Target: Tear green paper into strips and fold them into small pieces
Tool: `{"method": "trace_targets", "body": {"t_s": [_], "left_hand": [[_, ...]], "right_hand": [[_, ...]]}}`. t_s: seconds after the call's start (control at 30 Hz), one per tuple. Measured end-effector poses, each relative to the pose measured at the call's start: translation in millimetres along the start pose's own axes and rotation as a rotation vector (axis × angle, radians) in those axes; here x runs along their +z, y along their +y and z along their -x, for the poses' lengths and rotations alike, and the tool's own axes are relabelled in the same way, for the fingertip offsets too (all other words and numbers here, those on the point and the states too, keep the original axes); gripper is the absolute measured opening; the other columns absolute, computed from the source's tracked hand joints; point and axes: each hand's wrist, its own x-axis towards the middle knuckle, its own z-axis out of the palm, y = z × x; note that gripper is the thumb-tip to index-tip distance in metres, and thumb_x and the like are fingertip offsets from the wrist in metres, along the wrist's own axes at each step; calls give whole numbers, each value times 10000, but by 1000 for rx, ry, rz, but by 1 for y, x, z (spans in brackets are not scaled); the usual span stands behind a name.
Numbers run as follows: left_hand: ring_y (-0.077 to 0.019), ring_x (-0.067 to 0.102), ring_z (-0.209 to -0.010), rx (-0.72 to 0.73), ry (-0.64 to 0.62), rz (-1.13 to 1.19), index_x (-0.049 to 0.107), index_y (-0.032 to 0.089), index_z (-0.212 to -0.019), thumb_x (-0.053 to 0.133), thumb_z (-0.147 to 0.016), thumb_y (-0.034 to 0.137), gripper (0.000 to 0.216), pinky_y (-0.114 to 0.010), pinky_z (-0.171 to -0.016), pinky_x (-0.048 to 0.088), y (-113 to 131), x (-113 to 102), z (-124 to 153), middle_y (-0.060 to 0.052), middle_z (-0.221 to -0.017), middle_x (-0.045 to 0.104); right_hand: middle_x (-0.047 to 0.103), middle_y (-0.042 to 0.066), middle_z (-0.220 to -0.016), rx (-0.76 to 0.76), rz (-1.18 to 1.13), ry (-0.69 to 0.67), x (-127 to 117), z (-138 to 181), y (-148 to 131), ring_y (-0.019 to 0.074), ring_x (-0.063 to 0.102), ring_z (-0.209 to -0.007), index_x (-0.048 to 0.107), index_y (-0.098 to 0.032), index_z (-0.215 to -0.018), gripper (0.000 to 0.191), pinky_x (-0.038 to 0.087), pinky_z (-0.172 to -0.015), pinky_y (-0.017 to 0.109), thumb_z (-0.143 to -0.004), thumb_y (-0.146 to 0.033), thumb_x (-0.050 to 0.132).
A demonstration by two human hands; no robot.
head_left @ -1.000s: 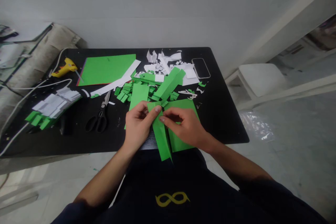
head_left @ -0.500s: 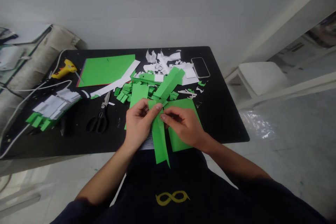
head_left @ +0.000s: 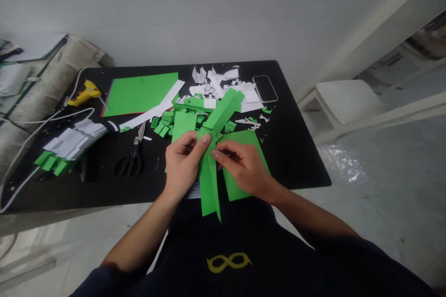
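Below centre, the folded green strip (head_left: 209,190) had swung leftward, suggesting ongoing creasing, the left hand's (head_left: 183,162) fingers clamping it, the right hand's (head_left: 245,164) grip unclear.

A black desk (head_left: 296,158) stands along a plain grey wall (head_left: 209,14); to its right, a white seat (head_left: 350,101) rises above a pale floor (head_left: 383,222) with faint tile lines. Lighting is dim, the floor brighter at lower left.
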Motion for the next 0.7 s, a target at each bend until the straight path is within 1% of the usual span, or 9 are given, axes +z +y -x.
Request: {"method": "trace_targets", "body": {"t_s": [0.2, 0.4, 0.47, 0.57, 0.63, 0.7], "left_hand": [[-112, 456, -555, 4, 28, 12, 710, 202, -723, 869, -856, 441, 317, -248, -497, 336, -2, 3, 0, 20, -632, 581], [-104, 447, -555, 1, 4, -17, 703, 191, -707, 866, -861, 423, 323, -246, -506, 328, 2, -1, 0, 23, -632, 577], [-107, 447, -548, -7, -38, -26, 707, 191, -705, 865, -861, 421, 319, -251, -504, 328, 3, -4, -2, 21, -622, 575], [-116, 449, -533, -20, -150, -60, 721, 197, -709, 855, -873, 418, 307, -262, -500, 329, 4, -9, -4, 16, -596, 573], [-117, 440, -524, -19, -217, -87, 729, 201, -716, 848, -882, 411, 292, -267, -495, 315, 5, -12, -5, 12, -588, 571], [-114, 424, -514, -16, -253, -98, 736, 205, -722, 841, -889, 406, 281, -269, -487, 297, 6, -13, -5, 11, -586, 568]], "right_hand": [[712, 12, -763, -30, 57, 6, 3, 1, 0, 173, 678, -692, 746, -221, -909, 184, 543, -618, 284, -1018, -357, 685], [748, 16, -789, -80, 91, 10, -1, 0, -8, 167, 711, -708, 727, -205, -873, 147, 565, -643, 280, -976, -309, 713], [763, 23, -826, -86, 52, 48, -6, -3, -10, 173, 731, -750, 731, -205, -894, 147, 592, -669, 283, -954, -337, 754], [765, 31, -857, -72, -34, 82, -13, -6, -11, 178, 749, -774, 735, -200, -935, 201, 627, -690, 295, -941, -392, 795], [756, 27, -839, -50, -86, 55, -16, -8, -11, 173, 754, -745, 735, -193, -932, 233, 643, -689, 299, -943, -416, 801], [750, 21, -814, -17, -131, 24, -18, -8, -11, 167, 756, -716, 735, -189, -922, 258, 658, -694, 305, -942, -438, 801]]}}
